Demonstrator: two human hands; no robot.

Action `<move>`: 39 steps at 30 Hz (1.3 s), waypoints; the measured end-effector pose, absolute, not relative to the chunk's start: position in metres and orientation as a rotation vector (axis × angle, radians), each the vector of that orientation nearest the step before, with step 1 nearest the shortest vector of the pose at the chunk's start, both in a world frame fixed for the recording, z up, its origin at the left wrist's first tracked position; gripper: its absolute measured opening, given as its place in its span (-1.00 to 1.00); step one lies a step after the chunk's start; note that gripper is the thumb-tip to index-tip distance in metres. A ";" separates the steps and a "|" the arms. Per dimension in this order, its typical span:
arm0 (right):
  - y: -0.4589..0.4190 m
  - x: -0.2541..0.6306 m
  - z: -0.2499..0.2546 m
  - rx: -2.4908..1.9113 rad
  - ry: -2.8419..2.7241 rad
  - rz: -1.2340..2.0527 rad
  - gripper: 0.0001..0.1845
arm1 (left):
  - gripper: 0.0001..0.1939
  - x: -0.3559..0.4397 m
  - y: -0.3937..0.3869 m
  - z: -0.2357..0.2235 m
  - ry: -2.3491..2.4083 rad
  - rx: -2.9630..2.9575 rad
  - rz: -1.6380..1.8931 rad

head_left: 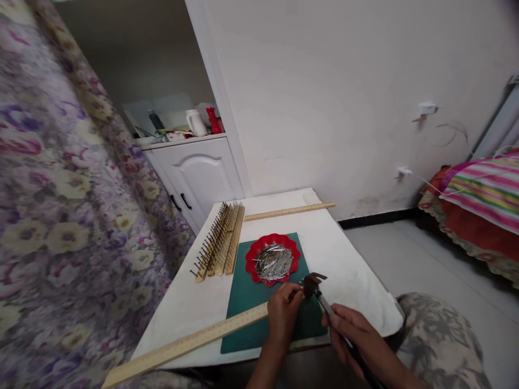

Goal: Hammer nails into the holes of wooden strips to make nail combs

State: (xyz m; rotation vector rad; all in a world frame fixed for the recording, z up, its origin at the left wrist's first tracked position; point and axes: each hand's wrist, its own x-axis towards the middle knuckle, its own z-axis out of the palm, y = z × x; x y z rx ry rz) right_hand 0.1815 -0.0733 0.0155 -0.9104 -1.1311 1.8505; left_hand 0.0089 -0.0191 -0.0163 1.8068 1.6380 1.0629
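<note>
My right hand [352, 332] is wrapped round the dark handle of a claw hammer [311, 283]. The hammer's head is right beside the fingertips of my left hand [283, 313], which are pinched together. What they pinch is too small to make out. A pale wooden strip [211, 334] with rows of small holes or marks runs under my left hand, from the lower left onto a green mat [247, 324]. Just beyond my hands, a red scalloped bowl [252, 273] full of loose silver nails [274, 262] sits on the mat.
Several wooden strips [221, 243] bristling with upright nails lie on the white table [344, 259], left of the mat. Another pale strip [290, 211] lies at the back edge. A floral curtain [81, 216] hangs at left; a white cabinet [203, 178] stands behind.
</note>
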 end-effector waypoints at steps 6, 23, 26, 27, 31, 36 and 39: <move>-0.067 0.173 0.023 -0.926 -1.217 1.818 -0.64 | -0.83 0.007 -0.019 -0.018 1.637 1.812 1.058; -0.067 0.170 0.024 -0.949 -1.242 1.813 -0.64 | -0.81 0.006 -0.018 -0.021 1.670 1.821 1.034; -0.065 0.169 0.021 -0.947 -1.243 1.835 -0.64 | -0.82 0.006 -0.019 -0.020 1.672 1.826 1.036; -0.065 0.169 0.020 -0.942 -1.246 1.846 -0.63 | -0.82 0.007 -0.019 -0.020 1.666 1.823 1.040; -0.068 0.173 0.019 -0.920 -1.221 1.859 -0.60 | -0.83 0.007 -0.021 -0.018 1.650 1.799 1.062; -0.081 0.184 -0.010 -0.948 -1.259 1.893 -0.50 | -0.85 0.003 -0.025 -0.007 1.587 1.763 1.069; -0.088 0.187 -0.038 -1.024 -1.254 1.898 -0.41 | -0.86 -0.006 -0.026 0.004 1.580 1.813 1.084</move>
